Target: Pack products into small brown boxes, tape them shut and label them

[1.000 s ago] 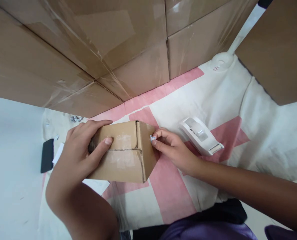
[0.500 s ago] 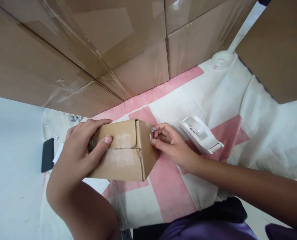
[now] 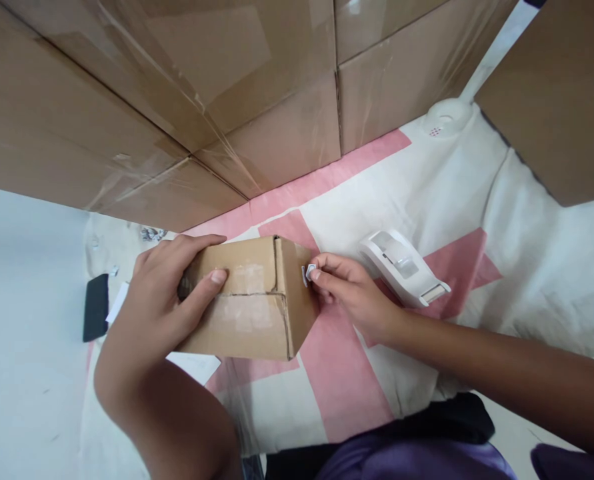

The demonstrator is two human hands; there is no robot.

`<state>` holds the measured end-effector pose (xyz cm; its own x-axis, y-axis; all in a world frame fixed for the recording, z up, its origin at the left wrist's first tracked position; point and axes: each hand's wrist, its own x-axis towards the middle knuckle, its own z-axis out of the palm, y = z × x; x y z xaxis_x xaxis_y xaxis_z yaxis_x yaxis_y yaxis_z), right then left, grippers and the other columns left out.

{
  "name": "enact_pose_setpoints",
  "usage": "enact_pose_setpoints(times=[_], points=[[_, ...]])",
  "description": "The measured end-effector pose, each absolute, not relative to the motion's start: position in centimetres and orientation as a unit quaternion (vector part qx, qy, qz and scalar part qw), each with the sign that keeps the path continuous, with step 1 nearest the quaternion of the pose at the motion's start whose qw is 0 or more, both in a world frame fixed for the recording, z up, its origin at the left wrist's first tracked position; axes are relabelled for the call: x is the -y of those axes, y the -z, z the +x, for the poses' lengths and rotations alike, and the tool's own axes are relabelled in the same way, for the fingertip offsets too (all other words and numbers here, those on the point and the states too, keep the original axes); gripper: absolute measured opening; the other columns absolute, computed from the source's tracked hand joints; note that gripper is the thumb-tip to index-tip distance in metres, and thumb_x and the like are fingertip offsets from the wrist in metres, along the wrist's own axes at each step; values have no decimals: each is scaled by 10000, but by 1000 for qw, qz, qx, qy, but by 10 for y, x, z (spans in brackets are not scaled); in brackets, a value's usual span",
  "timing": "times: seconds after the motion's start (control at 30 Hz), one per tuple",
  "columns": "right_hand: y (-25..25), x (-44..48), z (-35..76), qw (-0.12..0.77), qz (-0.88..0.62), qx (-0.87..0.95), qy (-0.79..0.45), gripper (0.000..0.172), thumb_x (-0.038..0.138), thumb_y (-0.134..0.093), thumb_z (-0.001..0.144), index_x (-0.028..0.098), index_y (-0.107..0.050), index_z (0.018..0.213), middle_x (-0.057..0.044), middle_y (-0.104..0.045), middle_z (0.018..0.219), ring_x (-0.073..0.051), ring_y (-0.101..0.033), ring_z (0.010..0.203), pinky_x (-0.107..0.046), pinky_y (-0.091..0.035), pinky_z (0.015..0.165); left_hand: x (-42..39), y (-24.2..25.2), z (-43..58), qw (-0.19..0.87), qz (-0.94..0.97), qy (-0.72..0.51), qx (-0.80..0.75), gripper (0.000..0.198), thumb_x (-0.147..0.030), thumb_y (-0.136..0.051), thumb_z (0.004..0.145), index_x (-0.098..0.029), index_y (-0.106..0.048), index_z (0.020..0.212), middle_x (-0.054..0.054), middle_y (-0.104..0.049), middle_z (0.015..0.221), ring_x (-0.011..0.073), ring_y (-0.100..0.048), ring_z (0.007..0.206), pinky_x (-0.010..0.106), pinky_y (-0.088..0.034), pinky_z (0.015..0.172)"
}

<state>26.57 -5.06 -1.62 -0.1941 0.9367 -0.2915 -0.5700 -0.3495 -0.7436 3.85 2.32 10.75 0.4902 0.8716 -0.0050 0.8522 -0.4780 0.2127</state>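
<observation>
A small brown cardboard box [image 3: 257, 313] with clear tape over its top seam rests on a white and pink cloth [image 3: 427, 200]. My left hand [image 3: 164, 300] grips the box's left end, thumb laid across the top. My right hand [image 3: 349, 293] is at the box's right side face, fingertips pinched on a small white scrap of paper or tape [image 3: 309, 271] stuck there. A white tape dispenser [image 3: 403, 267] lies just right of that hand.
Large taped cardboard cartons [image 3: 201, 100] wall off the back, and another brown carton [image 3: 557, 100] stands at the upper right. A black flat object [image 3: 95, 307] and small scraps lie at the cloth's left edge. A white round object [image 3: 444, 117] sits at the back.
My right hand's fingertips have shifted slightly on the box's side, pinching and working the small white scrap. The box and left hand have barely moved.
</observation>
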Motion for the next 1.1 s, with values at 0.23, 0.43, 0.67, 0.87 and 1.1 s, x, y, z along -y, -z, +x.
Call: enact_pose_setpoints(times=[0.23,0.43,0.67,0.87,1.1], points=[[10,53,266,507,-385,268,-724,332,492,-728,854,208,-570,784,46,-477,728,-109,-371,652,-293,-307,639,-23,-108,39,91,861,-53,-498,318,-447,-436,1039,-312,-581,1288,36,-647,1214,285,-578,1130,452,-366,1000],[9,50,266,507,-396,286,-710,350,515,-741,836,207,-578,803,28,-530,796,-131,-462,751,-299,-356,707,-23,-108,39,94,859,-50,-500,322,-448,-438,1032,-311,-584,1284,37,-654,1197,287,-586,1117,456,-373,982],[13,48,264,501,-409,286,-707,422,574,-797,766,210,-589,814,22,-570,791,-137,-487,745,-300,-366,690,-22,-108,39,93,860,-55,-500,316,-443,-440,1029,-304,-585,1273,39,-658,1209,286,-591,1115,450,-384,973],[11,49,265,502,-418,292,-699,366,517,-784,791,208,-589,810,23,-584,794,-132,-499,748,-303,-392,708,-23,-108,39,87,862,-50,-497,321,-446,-437,1029,-303,-586,1274,46,-661,1198,289,-591,1107,453,-373,972],[10,50,265,509,-423,297,-688,276,439,-739,835,208,-587,821,26,-584,803,-127,-512,752,-301,-404,714,-23,-108,40,86,863,-49,-496,328,-453,-432,1030,-302,-588,1276,48,-665,1208,289,-594,1095,449,-368,964]])
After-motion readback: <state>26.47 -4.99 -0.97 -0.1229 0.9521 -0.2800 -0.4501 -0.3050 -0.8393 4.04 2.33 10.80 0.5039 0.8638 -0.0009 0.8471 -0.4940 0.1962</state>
